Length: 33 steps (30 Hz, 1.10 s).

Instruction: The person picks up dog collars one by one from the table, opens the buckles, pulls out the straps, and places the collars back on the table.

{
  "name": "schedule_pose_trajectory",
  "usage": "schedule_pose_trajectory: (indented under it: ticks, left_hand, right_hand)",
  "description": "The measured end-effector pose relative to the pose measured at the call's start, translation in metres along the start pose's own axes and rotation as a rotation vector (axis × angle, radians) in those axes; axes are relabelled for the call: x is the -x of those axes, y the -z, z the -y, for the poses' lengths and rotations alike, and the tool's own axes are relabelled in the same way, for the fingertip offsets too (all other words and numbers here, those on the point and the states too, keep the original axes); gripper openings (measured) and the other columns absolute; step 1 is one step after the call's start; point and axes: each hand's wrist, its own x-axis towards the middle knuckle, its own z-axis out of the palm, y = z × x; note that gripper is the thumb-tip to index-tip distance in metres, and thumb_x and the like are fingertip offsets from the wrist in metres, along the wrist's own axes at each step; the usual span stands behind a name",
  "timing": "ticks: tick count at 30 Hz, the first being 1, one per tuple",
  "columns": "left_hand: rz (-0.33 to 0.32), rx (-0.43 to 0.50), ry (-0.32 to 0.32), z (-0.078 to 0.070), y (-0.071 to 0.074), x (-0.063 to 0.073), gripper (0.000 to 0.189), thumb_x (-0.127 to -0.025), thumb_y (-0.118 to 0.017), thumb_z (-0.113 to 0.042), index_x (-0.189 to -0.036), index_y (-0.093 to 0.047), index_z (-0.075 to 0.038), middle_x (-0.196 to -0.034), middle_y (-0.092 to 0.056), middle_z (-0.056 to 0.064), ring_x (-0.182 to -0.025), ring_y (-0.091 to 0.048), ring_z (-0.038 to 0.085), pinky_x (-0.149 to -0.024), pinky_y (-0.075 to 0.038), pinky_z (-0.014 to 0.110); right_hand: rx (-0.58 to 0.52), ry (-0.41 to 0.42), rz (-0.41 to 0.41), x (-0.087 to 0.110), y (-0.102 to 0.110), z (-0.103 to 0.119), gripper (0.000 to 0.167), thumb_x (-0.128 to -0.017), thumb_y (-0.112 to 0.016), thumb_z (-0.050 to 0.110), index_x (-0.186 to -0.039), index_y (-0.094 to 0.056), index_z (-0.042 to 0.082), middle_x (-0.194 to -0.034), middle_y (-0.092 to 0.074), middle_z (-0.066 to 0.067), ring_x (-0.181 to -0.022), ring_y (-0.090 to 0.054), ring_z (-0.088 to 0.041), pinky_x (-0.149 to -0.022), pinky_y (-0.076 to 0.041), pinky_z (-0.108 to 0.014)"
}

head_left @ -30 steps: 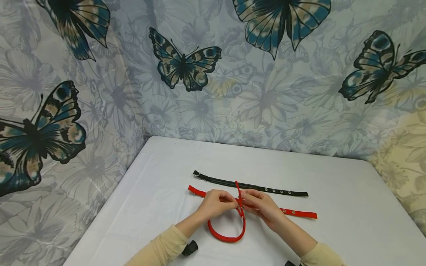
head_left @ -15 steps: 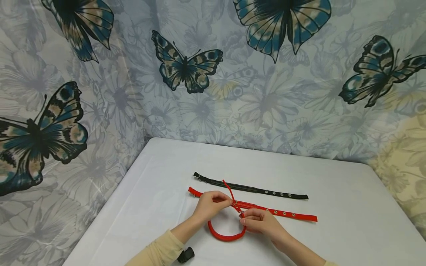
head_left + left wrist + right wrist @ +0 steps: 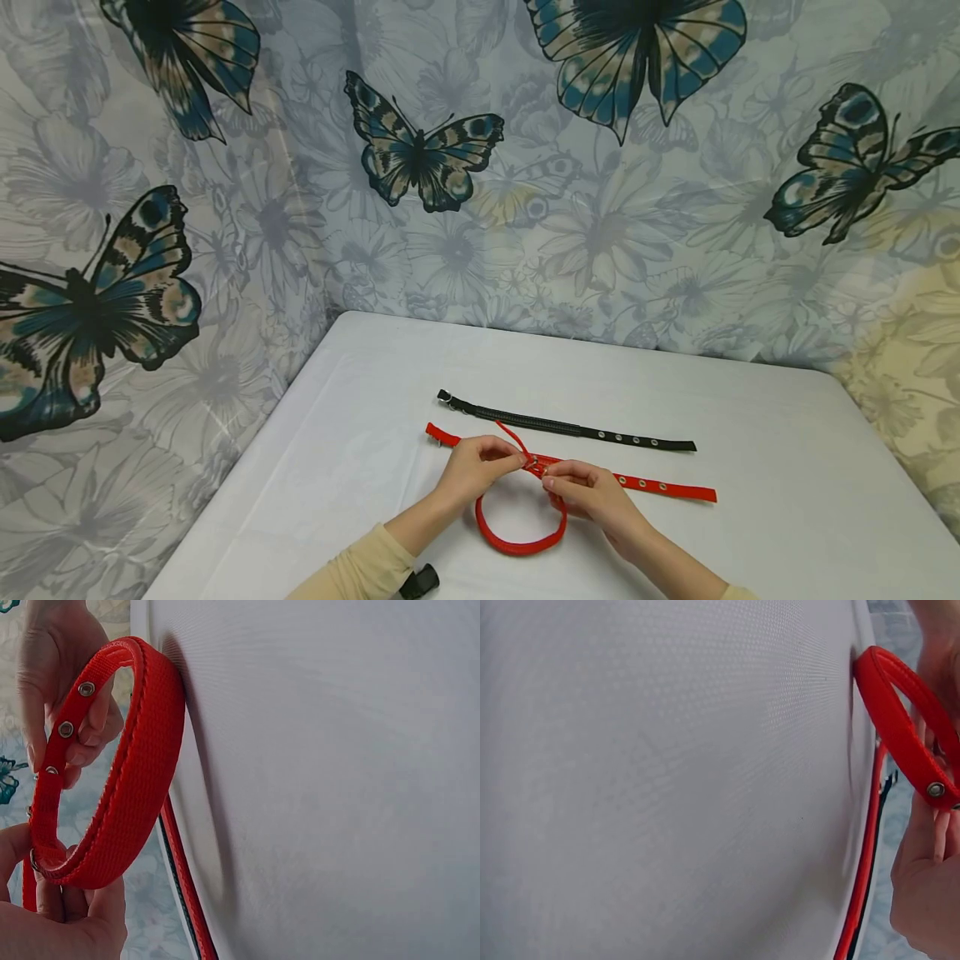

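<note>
A red collar (image 3: 519,547) with metal eyelets is bent into a closed loop, its free end poking up past the buckle. My left hand (image 3: 478,468) pinches it at the buckle; in the left wrist view, the fingers of that hand (image 3: 71,919) lie on both sides of the red band (image 3: 154,757). On the other side of the overlap, my right hand (image 3: 596,498) pinches the eyelet strap between thumb and fingers. The loop's lower part reaches down to the white tabletop. Fingers partly hide the buckle.
Behind the hands, a second red collar (image 3: 667,486) lies flat and stretched out. Farther back, a black collar (image 3: 532,420) lies roughly parallel to it. A small black object (image 3: 422,581) is by the left forearm. Butterfly-patterned cloth (image 3: 600,250) hangs behind the white table (image 3: 375,358).
The free end, upright at first, now leans left. Both hands have shifted slightly, the right moving down and then back up along the strap, and the loop has moved a little right.
</note>
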Motion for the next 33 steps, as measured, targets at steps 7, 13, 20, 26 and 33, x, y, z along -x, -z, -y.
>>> schedule_pose_trajectory:
  ticks: [7, 13, 20, 26, 33]
  left_hand:
    - [-0.014, 0.040, 0.024, 0.0070, 0.0015, -0.0023, 0.015, -0.084, -0.076, -0.018, -0.092, -0.076, -0.005, -0.086, -0.072, 0.001, -0.078, -0.059, 0.010, -0.066, -0.048, 0.027]
    - [-0.020, 0.067, 0.031, 0.0089, 0.0032, -0.0027, 0.016, -0.084, -0.077, -0.019, -0.092, -0.076, -0.005, -0.086, -0.072, 0.001, -0.079, -0.058, 0.010, -0.067, -0.048, 0.026]
    - [-0.045, 0.086, 0.044, 0.0095, 0.0055, -0.0013, 0.018, -0.083, -0.077, -0.017, -0.090, -0.075, -0.001, -0.083, -0.071, 0.002, -0.076, -0.059, 0.011, -0.065, -0.049, 0.027]
    - [-0.041, 0.116, 0.059, 0.0070, 0.0062, 0.0011, 0.019, -0.084, -0.076, -0.017, -0.091, -0.074, 0.001, -0.082, -0.070, 0.001, -0.074, -0.060, 0.011, -0.066, -0.050, 0.026]
    - [-0.034, 0.133, 0.097, 0.0055, 0.0024, 0.0022, 0.019, -0.084, -0.076, -0.016, -0.092, -0.073, 0.001, -0.082, -0.070, 0.001, -0.073, -0.061, 0.012, -0.067, -0.052, 0.025]
  right_hand:
    - [-0.012, -0.004, 0.020, 0.0009, 0.0011, 0.0011, 0.040, -0.086, -0.075, 0.032, -0.113, -0.068, 0.004, -0.100, -0.069, -0.008, -0.085, -0.062, -0.019, -0.081, -0.055, -0.032]
    - [-0.013, 0.002, 0.035, 0.0020, 0.0031, 0.0004, 0.039, -0.087, -0.074, 0.031, -0.116, -0.068, 0.005, -0.103, -0.069, -0.009, -0.087, -0.063, -0.019, -0.082, -0.055, -0.032]
    - [-0.020, 0.012, 0.060, 0.0035, 0.0060, -0.0008, 0.034, -0.091, -0.070, 0.025, -0.117, -0.067, 0.003, -0.104, -0.068, -0.009, -0.089, -0.063, -0.019, -0.083, -0.054, -0.032]
    - [-0.020, 0.015, 0.063, 0.0038, 0.0060, 0.0006, 0.038, -0.090, -0.071, 0.026, -0.117, -0.065, 0.000, -0.102, -0.067, -0.009, -0.088, -0.063, -0.020, -0.083, -0.054, -0.032]
    - [0.007, 0.008, 0.026, -0.0011, 0.0008, 0.0048, 0.040, -0.087, -0.074, 0.034, -0.110, -0.066, 0.002, -0.100, -0.067, -0.012, -0.086, -0.064, -0.021, -0.081, -0.056, -0.033]
